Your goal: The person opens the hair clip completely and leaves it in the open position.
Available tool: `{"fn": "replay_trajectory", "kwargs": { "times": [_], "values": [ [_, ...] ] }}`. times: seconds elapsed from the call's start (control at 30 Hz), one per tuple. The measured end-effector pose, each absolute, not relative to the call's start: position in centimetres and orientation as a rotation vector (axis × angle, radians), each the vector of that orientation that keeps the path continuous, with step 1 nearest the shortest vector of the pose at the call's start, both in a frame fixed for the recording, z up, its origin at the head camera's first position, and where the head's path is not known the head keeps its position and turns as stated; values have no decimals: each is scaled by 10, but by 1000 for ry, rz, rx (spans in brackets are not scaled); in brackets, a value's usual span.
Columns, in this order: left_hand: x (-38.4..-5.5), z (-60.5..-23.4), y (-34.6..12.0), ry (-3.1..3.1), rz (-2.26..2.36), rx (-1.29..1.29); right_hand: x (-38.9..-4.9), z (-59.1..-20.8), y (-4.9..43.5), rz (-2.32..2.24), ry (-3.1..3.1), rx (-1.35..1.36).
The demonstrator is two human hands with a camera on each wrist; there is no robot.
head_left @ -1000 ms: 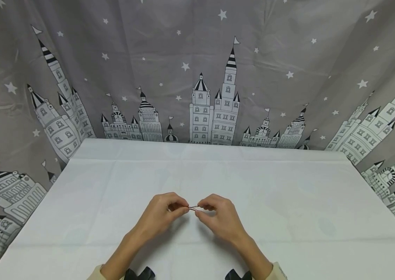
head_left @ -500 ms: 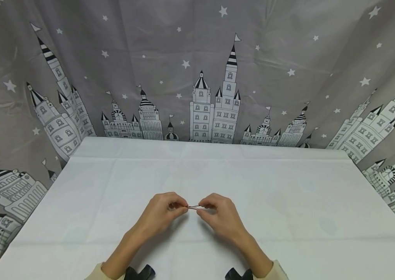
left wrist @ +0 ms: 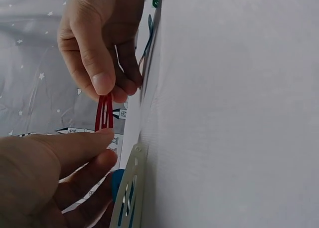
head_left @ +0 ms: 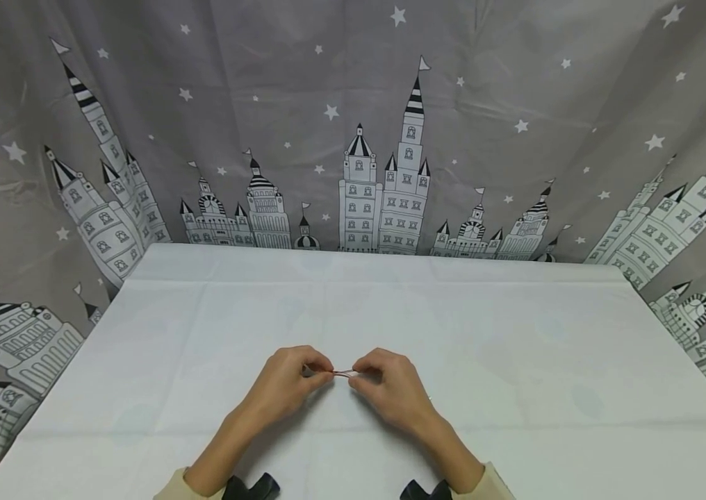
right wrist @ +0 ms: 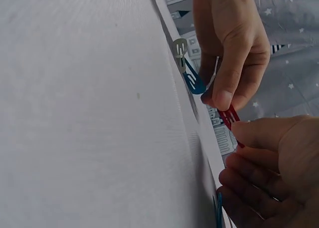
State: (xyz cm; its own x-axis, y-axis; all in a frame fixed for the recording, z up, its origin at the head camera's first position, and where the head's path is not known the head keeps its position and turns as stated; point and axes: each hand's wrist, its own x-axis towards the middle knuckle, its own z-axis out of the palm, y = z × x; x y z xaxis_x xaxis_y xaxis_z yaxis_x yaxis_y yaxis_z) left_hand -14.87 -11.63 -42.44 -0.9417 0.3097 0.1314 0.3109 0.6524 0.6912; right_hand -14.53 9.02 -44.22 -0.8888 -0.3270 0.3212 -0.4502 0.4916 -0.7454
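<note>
Over the white table, my left hand [head_left: 293, 382] and right hand [head_left: 393, 385] face each other with fingertips a short gap apart. A slim red snap hair clip [left wrist: 103, 113] bridges that gap, one end pinched by each hand's thumb and fingers. Slots run along the clip. Below my left hand's fingers, in the right wrist view, a pale green clip [right wrist: 180, 53] and a blue clip [right wrist: 194, 81] overlap each other. The left wrist view shows the pale one large beside the curled fingers. Near my right hand's lower fingers is a teal clip [right wrist: 219, 210].
A white cloth covers the table [head_left: 515, 347], with faint fold lines across it. Behind and to both sides hangs a grey curtain [head_left: 303, 83] printed with castles and stars. Dark wrist mounts [head_left: 253, 486] show at the near edge.
Both hands keep their pinch on the red hair clip and have shifted only slightly. The head view has tilted a little, so the curtain pattern sits higher.
</note>
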Motion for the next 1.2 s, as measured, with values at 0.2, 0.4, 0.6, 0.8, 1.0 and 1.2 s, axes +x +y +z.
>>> {"fn": "replay_trajectory", "kwargs": {
  "times": [0.2,0.4,0.6,0.8,1.0,1.2],
  "values": [
    [-151,-429,-118,-2852,-1203,-555,-146,-446,88,1344,-2598,693],
    [-152,-430,-120,-2869,-1183,-553,-148,-447,87,1308,-2627,712],
    [-153,-430,-119,-2871,-1172,-543,-148,-448,87,1267,-2643,749],
    [-154,-431,-118,-2876,-1169,-536,-147,-448,87,1233,-2665,748],
    [-153,-432,-119,-2876,-1146,-552,-145,-448,86,1176,-2707,744],
    [-153,-434,-119,-2874,-1138,-572,-144,-448,84,1150,-2717,728]
  ]
}}
